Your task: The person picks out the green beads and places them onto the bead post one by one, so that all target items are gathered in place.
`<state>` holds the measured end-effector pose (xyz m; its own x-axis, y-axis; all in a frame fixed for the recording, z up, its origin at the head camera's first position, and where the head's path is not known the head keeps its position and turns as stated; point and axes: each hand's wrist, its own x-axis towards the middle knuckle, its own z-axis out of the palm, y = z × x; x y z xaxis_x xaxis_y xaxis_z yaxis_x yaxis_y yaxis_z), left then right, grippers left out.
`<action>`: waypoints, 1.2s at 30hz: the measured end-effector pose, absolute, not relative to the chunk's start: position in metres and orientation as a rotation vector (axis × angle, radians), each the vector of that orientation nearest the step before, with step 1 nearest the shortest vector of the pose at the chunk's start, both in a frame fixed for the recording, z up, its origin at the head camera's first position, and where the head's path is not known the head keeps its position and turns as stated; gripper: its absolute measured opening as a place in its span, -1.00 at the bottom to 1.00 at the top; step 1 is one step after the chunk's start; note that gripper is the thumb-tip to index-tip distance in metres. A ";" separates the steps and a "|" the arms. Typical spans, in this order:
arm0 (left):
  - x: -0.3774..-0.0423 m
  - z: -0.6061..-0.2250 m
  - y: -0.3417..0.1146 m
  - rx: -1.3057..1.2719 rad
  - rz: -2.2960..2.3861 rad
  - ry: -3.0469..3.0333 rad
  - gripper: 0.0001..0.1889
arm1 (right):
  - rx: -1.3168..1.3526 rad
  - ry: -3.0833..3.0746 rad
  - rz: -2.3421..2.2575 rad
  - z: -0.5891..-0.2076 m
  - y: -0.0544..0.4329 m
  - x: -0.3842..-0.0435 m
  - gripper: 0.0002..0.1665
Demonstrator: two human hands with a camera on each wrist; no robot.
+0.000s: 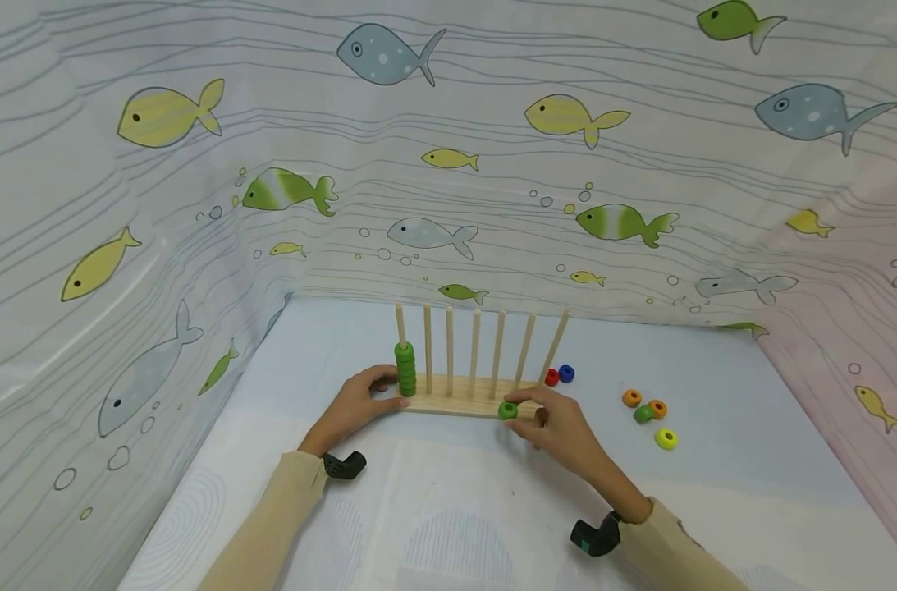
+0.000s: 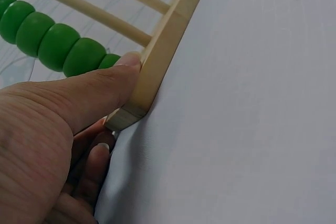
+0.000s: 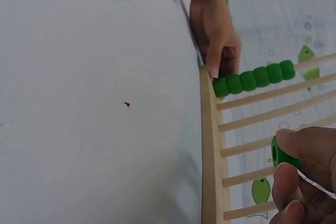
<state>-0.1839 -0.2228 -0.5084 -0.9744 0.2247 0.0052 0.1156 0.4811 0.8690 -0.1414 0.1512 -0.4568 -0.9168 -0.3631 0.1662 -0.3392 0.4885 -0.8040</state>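
A wooden peg rack stands on the table, with several upright pegs along its base. Green beads are stacked on its leftmost peg. My left hand grips the left end of the base, and in the left wrist view the thumb presses its front edge with the fingers behind. Between thumb and fingertips my right hand pinches one green bead, held before the right part of the rack. In the right wrist view that bead shows its hole and is apart from the pegs.
Behind the rack's right end lie a red bead and a blue bead. Farther right are two orange beads, a green bead and a yellow bead. A fish-patterned sheet walls the table at the back and sides.
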 end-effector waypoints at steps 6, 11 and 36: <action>-0.184 -0.508 -0.223 0.295 1.530 2.599 -0.33 | -0.673 2.678 -1.465 -0.456 0.145 -0.143 -0.58; -0.185 -0.508 -0.222 0.294 1.543 2.591 -0.34 | -0.682 2.677 -1.460 -0.454 0.139 -0.145 -0.58; -0.184 -0.509 -0.222 0.307 1.514 2.615 -0.33 | -0.838 2.682 -1.473 -0.447 0.107 -0.151 -0.58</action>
<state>-0.1843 -0.2222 -0.5090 -0.9742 0.2252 0.0109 0.1217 0.4841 0.8665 -0.1514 0.1073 -0.4471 -0.8600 -0.4323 0.2711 -0.4607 0.4293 -0.7768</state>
